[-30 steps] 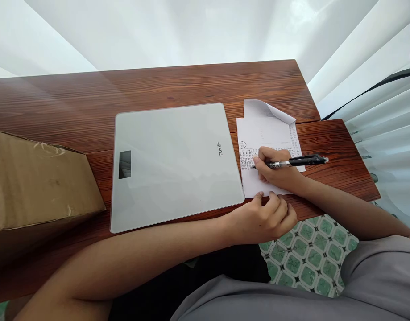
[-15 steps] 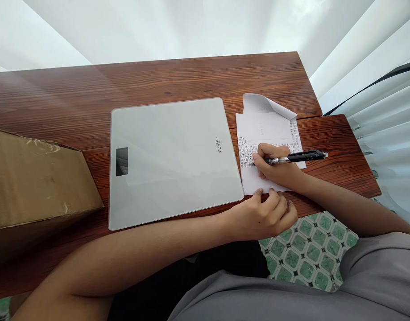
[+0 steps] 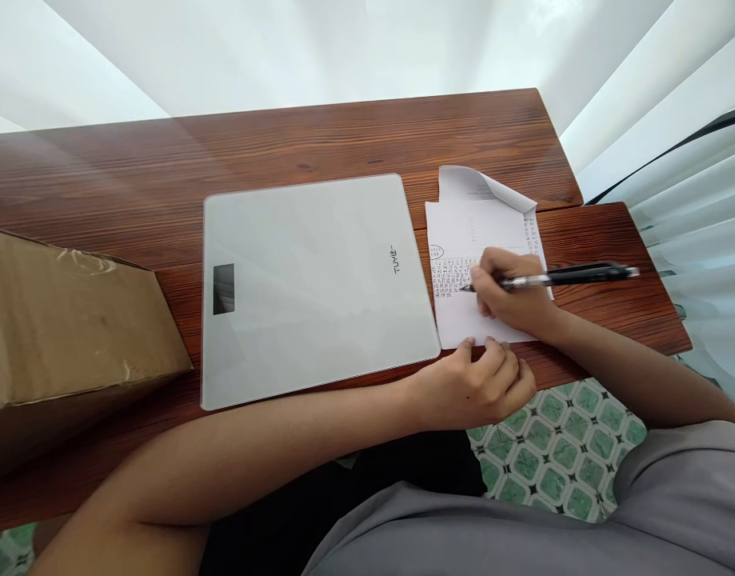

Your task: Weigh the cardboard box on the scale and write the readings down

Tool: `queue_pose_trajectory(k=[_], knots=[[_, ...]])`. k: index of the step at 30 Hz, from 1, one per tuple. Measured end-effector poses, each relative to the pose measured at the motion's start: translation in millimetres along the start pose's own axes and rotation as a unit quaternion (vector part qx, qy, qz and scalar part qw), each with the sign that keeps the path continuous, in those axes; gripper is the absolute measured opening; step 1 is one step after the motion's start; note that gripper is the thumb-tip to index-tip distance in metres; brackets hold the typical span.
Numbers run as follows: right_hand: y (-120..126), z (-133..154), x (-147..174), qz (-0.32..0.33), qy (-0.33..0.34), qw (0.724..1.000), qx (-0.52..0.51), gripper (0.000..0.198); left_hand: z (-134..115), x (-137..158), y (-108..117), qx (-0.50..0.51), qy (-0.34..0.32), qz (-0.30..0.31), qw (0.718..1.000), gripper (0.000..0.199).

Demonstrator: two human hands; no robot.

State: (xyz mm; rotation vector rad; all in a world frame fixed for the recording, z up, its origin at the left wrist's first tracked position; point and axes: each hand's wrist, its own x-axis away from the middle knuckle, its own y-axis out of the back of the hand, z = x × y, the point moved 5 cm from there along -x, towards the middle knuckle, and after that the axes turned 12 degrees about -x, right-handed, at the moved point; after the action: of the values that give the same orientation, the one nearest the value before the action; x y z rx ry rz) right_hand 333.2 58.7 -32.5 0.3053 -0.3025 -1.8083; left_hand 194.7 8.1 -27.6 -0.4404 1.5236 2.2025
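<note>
My right hand [image 3: 514, 296] is closed around a black pen [image 3: 589, 274] with a silver grip. Its tip points down and left at the white paper [image 3: 457, 324], just by rows of small handwritten figures. The pen's far end sticks out to the right, over the table. Along the paper's near edge lies my left hand [image 3: 475, 388], its fingers loosely bent and somewhat apart. Thumb and index fingertips touch that edge, without a visible grip. At the far side the sheet's corner curls over.
A flat white glass scale [image 3: 319, 288] with a dark display lies left of the paper, behind my left forearm. At the far left stands a cardboard box [image 3: 85, 320]. The wooden table [image 3: 319, 144] ends at the right near the curtain [image 3: 709, 208].
My right hand and the pen have shifted right across the paper, and the pen lies flatter, showing more of the written rows. My left hand stays at the near edge.
</note>
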Motion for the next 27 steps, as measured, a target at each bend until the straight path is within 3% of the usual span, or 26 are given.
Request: queue_pose_trajectory(k=[3,7,10,18,27], knots=[[24.2,3.8,-7.4,-0.090,0.036,0.995,0.020,0.036,-0.5,0.3,-0.3,-0.004,-0.008,-0.005,1.000,0.021],[55.0,9.0,-22.0,-0.172,0.115,0.964,0.166,0.024,-0.7,0.7,-1.5,-0.004,-0.012,-0.008,1.000,0.020],[71.5,8.6,-30.6,-0.176,0.122,0.951,0.224,0.020,-1.4,0.9,-2.3,-0.001,-0.012,-0.014,1.000,0.020],[112.4,-0.2,-35.3,-0.235,0.054,0.925,0.293,0.027,-3.6,1.9,-5.8,0.009,-0.025,0.016,1.000,0.023],[105.8,-22.3,-46.0,-0.161,-0.013,0.950,0.266,0.026,-4.0,0.5,-8.5,0.025,-0.039,0.038,0.998,0.026]])
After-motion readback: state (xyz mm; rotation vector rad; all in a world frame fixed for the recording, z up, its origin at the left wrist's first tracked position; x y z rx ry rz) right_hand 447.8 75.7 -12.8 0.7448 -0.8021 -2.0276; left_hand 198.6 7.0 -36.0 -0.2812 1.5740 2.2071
